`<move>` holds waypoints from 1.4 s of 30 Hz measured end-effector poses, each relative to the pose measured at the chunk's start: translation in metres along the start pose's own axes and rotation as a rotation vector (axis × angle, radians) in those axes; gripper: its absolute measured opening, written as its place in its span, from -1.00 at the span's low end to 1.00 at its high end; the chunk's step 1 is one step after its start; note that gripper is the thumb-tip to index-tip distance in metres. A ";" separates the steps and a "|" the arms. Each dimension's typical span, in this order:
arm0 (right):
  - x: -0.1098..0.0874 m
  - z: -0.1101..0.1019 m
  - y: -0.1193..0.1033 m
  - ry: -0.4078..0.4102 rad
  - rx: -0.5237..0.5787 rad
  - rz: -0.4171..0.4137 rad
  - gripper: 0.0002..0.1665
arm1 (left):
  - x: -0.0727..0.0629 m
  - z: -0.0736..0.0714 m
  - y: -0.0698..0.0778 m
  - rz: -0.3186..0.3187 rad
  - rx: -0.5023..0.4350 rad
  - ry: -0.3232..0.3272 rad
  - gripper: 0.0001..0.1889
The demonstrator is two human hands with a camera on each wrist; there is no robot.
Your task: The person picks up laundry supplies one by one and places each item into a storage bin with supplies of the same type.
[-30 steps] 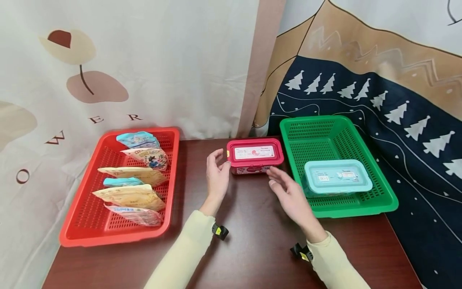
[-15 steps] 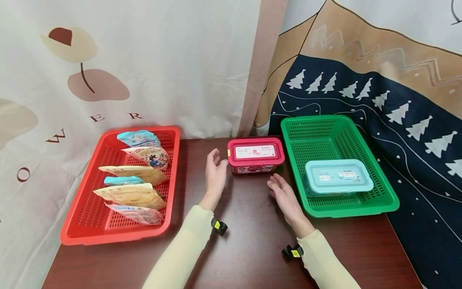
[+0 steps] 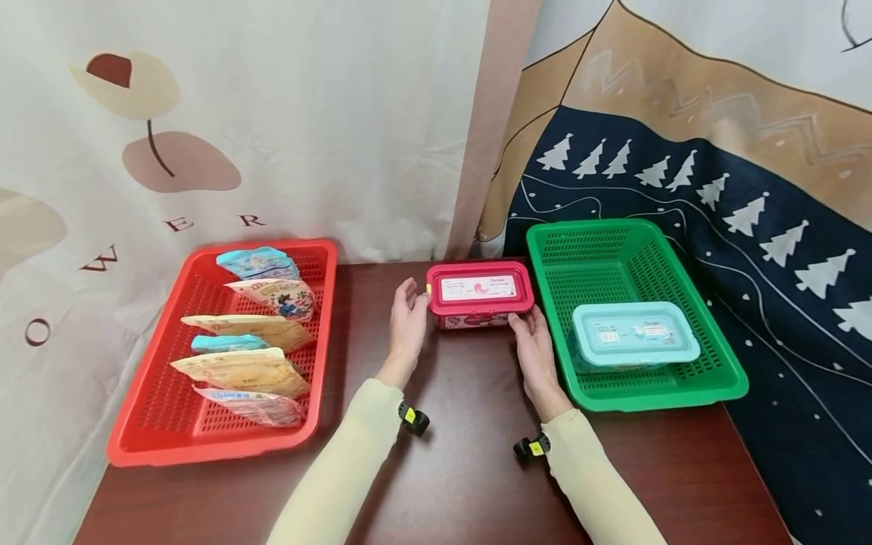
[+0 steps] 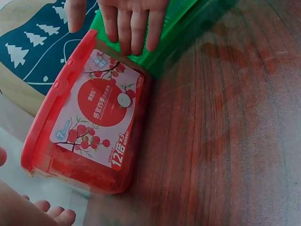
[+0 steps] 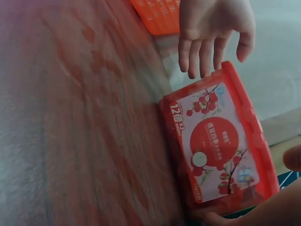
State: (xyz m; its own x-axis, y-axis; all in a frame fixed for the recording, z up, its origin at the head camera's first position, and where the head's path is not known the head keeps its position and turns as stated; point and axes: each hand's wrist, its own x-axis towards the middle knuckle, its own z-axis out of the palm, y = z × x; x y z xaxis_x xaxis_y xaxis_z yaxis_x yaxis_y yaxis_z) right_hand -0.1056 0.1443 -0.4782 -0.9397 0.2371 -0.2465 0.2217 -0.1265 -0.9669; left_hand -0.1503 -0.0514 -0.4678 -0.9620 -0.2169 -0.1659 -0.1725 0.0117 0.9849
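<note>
A lidded red plastic box [image 3: 479,310] with a white lid label stands on the dark wooden table between the two hands. My left hand [image 3: 407,327] is at its left end, fingers extended and thumb close to the lid corner. At the opposite end is my right hand [image 3: 536,350], with its thumb overlapping the front right corner. In the left wrist view, the fruit-printed side of the box [image 4: 101,113] faces the camera, and the straight fingers of the right hand [image 4: 131,14] hang beside its far end. The right wrist view has the left hand [image 5: 214,26] extended right by the box [image 5: 216,146].
A red basket [image 3: 325,333] on the left bears several upright snack-like packets [image 3: 245,367]. To the right, a green basket [image 3: 579,246] has a light blue lidded box [image 3: 636,333] in it, close beside the red box. Printed curtains [image 3: 341,136] hang behind the table [image 3: 463,454].
The right hand drew back slightly from the red box, then moved forward to its right end, its forearm shifting left. The left hand stayed near the left end. The box kept its place.
</note>
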 end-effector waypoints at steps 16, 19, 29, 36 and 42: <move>0.033 0.016 0.004 0.152 0.010 -0.025 -0.32 | 0.006 0.006 -0.006 -0.046 0.006 -0.031 -0.42; 0.038 0.017 0.006 0.171 -0.002 -0.019 -0.32 | 0.007 0.007 -0.008 -0.045 0.001 -0.033 -0.43; 0.042 0.017 0.008 0.204 -0.038 -0.019 -0.37 | 0.006 0.009 -0.013 -0.044 -0.004 -0.046 -0.47; 0.036 0.017 0.009 0.180 -0.068 -0.014 -0.38 | 0.005 0.006 -0.016 -0.042 0.015 -0.053 -0.46; 0.032 0.016 0.008 0.158 -0.092 -0.004 -0.31 | 0.004 0.003 -0.015 -0.043 0.001 -0.059 -0.46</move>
State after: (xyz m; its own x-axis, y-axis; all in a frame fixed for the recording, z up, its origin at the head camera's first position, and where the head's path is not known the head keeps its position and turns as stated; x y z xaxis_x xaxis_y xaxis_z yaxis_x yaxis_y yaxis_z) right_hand -0.1382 0.1360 -0.4923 -0.8898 0.3865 -0.2426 0.2475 -0.0380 -0.9681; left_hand -0.1522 -0.0495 -0.4835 -0.9643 -0.1598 -0.2110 -0.2145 0.0044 0.9767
